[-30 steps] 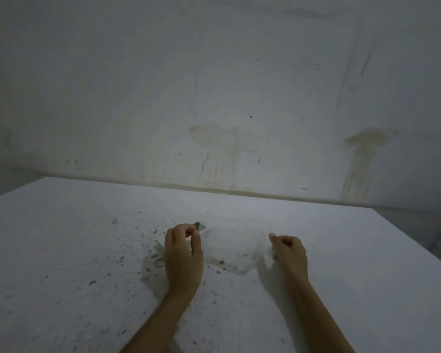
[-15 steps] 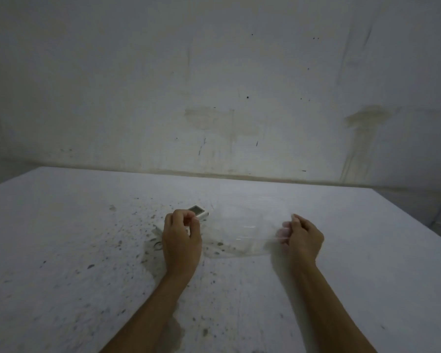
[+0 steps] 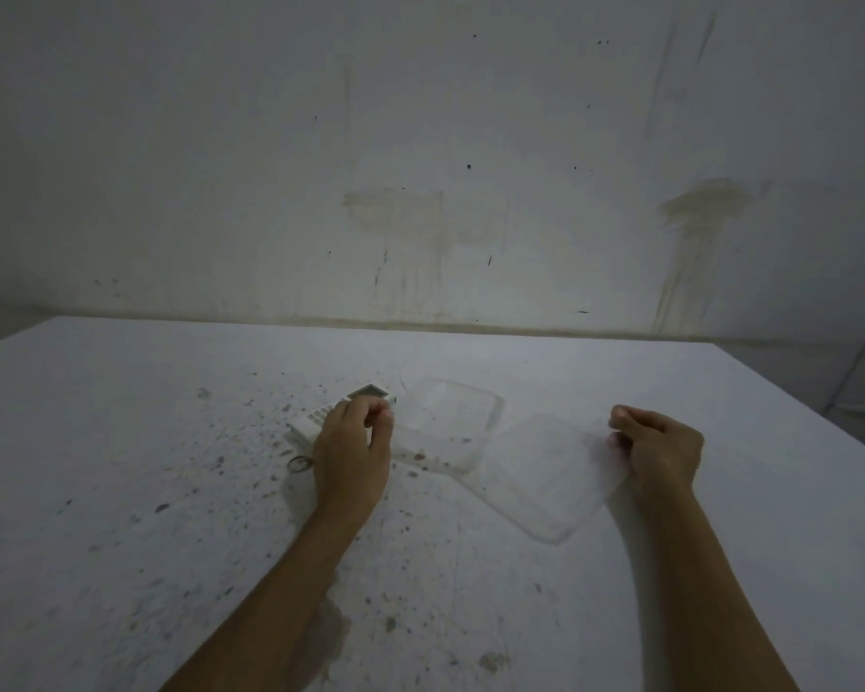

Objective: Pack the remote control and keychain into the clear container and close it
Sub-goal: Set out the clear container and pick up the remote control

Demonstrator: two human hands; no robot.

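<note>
Left hand [image 3: 353,454] closing grip on white rectangular remote control [image 3: 343,409]. Right hand [image 3: 657,449] pinching flat clear plastic lid [image 3: 540,474] beside open clear plastic container [image 3: 448,424] on speckled white worktop [image 3: 121,467].

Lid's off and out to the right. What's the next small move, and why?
Probably lift the remote control with the left hand into the open clear container beside it. The right hand holds the lid clear, and both remote and keychain lie on the table.
</note>
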